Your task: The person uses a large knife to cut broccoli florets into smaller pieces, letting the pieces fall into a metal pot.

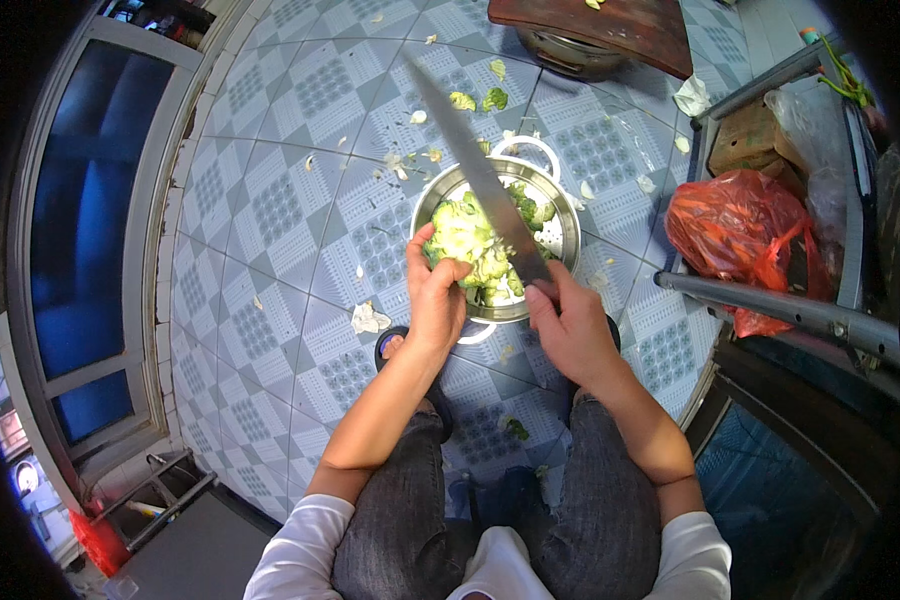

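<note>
My left hand [436,300] grips a head of broccoli [461,229], holding it over a round metal colander [572,236]. A long kitchen knife [487,184] is in my right hand [570,319], its blade slanting up and away to the left, beside the broccoli and across the colander. Whether the edge touches the broccoli I cannot tell. Cut broccoli florets [529,206] lie in the colander, partly hidden by the blade and the held head. One white loop handle [532,146] sticks out at the far side, another toward my feet.
Leaf scraps [495,99] and pale peelings litter the tiled floor [285,210]. A dark wooden board [600,26] rests on a metal pot [570,56] ahead. At right, a metal rack [765,300] holds a red plastic bag [742,225] and a cardboard box [754,139]. A framed door [90,225] stands left.
</note>
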`<action>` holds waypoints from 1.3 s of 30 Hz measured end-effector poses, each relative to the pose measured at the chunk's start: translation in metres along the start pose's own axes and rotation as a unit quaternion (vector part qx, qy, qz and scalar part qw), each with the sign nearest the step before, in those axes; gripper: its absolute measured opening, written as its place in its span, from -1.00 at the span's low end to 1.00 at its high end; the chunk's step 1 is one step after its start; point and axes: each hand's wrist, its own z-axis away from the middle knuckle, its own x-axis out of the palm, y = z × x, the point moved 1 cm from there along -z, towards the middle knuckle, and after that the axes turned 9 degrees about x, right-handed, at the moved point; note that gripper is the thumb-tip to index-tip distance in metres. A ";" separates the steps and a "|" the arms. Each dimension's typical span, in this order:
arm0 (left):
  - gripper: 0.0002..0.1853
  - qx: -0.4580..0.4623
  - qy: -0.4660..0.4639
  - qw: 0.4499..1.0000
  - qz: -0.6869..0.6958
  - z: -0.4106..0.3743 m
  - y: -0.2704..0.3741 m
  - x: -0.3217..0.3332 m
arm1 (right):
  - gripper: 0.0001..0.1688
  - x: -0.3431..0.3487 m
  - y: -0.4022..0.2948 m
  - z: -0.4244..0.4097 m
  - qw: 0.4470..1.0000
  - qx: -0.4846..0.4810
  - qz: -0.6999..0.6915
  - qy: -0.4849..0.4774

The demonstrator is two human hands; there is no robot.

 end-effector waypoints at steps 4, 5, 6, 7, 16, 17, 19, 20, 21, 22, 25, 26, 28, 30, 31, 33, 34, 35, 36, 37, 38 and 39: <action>-0.14 0.055 -0.050 0.997 -0.034 0.002 -0.006 -0.001 | -0.69 0.008 -0.016 0.006 0.996 -0.024 0.088 0.004; -0.11 0.077 -0.055 0.992 -0.083 0.001 -0.008 -0.003 | -0.68 0.008 -0.017 0.006 0.993 -0.029 0.113 0.011; -0.09 0.100 -0.060 0.984 -0.133 0.000 -0.008 -0.005 | -0.69 0.008 -0.017 0.006 0.991 -0.041 0.126 0.020; -0.06 0.122 -0.064 0.973 -0.183 -0.001 -0.008 -0.007 | -0.69 0.008 -0.018 0.006 0.988 -0.052 0.139 0.029; -0.06 0.195 -0.083 0.928 -0.306 0.006 0.003 0.004 | -0.69 0.010 -0.015 0.006 0.984 -0.067 0.163 0.024; -0.06 0.195 -0.080 0.928 -0.307 0.007 0.002 0.004 | -0.69 0.011 -0.014 0.005 0.984 -0.066 0.163 0.024; -0.06 0.178 -0.075 0.938 -0.288 0.009 0.002 0.007 | -0.68 0.012 -0.012 0.005 0.987 -0.031 0.156 0.006; -0.06 0.170 -0.073 0.942 -0.279 0.010 0.001 0.008 | -0.68 0.012 -0.011 0.004 0.988 -0.013 0.153 -0.003; -0.06 0.178 -0.076 0.937 -0.291 0.010 0.001 0.007 | -0.68 0.013 -0.011 0.004 0.988 -0.013 0.153 -0.005; -0.07 0.185 -0.080 0.931 -0.303 0.010 0.000 0.006 | -0.67 0.013 -0.010 0.004 0.988 -0.014 0.153 -0.006; -0.09 0.198 -0.083 0.920 -0.328 0.008 -0.006 -0.004 | -0.65 0.016 -0.006 0.002 0.988 -0.032 0.154 -0.001; -0.10 0.201 -0.083 0.917 -0.334 0.007 -0.007 -0.007 | -0.64 0.017 -0.004 0.002 0.987 -0.040 0.154 0.003; -0.10 0.167 -0.080 0.943 -0.278 0.010 -0.006 0.001 | -0.63 0.020 0.000 0.001 0.988 -0.028 0.153 0.004; -0.10 0.140 -0.078 0.955 -0.248 0.011 -0.006 0.006 | -0.63 0.022 0.005 0.001 0.988 -0.026 0.152 0.005; -0.11 0.131 -0.078 0.957 -0.247 0.012 -0.006 0.007 | -0.63 0.024 0.008 0.000 0.988 -0.030 0.150 0.006; -0.11 0.145 -0.077 0.941 -0.295 0.012 -0.009 0.002 | -0.63 0.024 0.009 -0.002 0.987 -0.026 0.156 -0.003; -0.11 0.166 -0.076 0.921 -0.344 0.011 -0.014 -0.007 | -0.63 0.025 0.008 -0.003 0.986 -0.017 0.162 -0.014; -0.11 0.187 -0.076 0.897 -0.392 0.010 -0.018 -0.014 | -0.63 0.025 0.008 -0.003 0.985 -0.009 0.169 -0.024; -0.12 0.164 -0.071 0.919 -0.350 0.009 -0.018 -0.013 | -0.62 0.027 0.010 -0.003 0.987 -0.008 0.161 -0.013; -0.12 0.140 -0.067 0.939 -0.307 0.007 -0.019 -0.012 | -0.62 0.030 0.014 -0.003 0.988 -0.007 0.154 -0.003; -0.12 0.116 -0.062 0.956 -0.264 0.006 -0.019 -0.010 | -0.62 0.032 0.016 -0.002 0.989 -0.006 0.146 0.008; -0.13 0.091 -0.061 0.965 -0.236 0.006 -0.016 -0.004 | -0.61 0.032 0.018 -0.002 0.991 -0.004 0.131 0.015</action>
